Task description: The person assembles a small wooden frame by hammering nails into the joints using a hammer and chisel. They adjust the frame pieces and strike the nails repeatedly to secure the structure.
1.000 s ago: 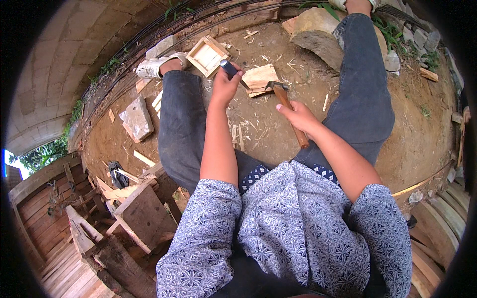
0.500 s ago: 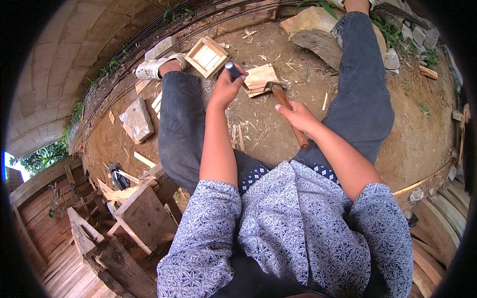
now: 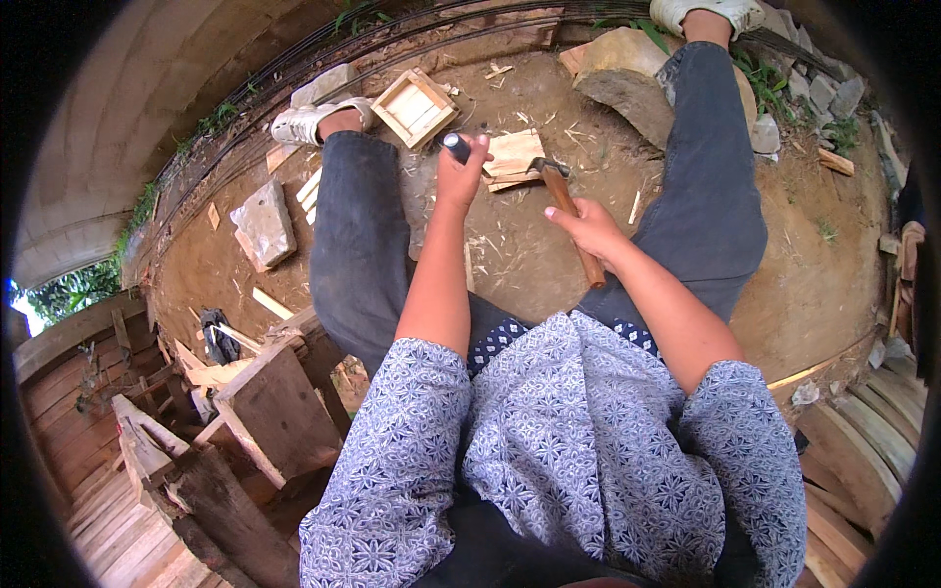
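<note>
A chisel with a dark handle and pale round butt (image 3: 456, 147) is gripped in my left hand (image 3: 459, 181), which is closed around it. Its lower end runs toward the edge of a flat light-wood piece (image 3: 516, 157) on the ground; I cannot tell whether it touches. My right hand (image 3: 598, 235) is wrapped around the wooden handle of a hammer (image 3: 560, 188). The dark metal hammer head lies over the right edge of that wood piece. Beyond my left hand sits a small square wooden box frame (image 3: 414, 106).
My legs stretch out on both sides, around dirt ground strewn with wood splinters (image 3: 490, 240). A flat stone (image 3: 265, 225) lies left of my left leg, and a large rock (image 3: 627, 83) at the far right. Rough wooden structures (image 3: 279, 416) stand at the lower left.
My left hand has turned slightly and shifted a little to the right with the chisel. The right hand still grips the hammer in nearly the same place. The whole view has shifted slightly.
</note>
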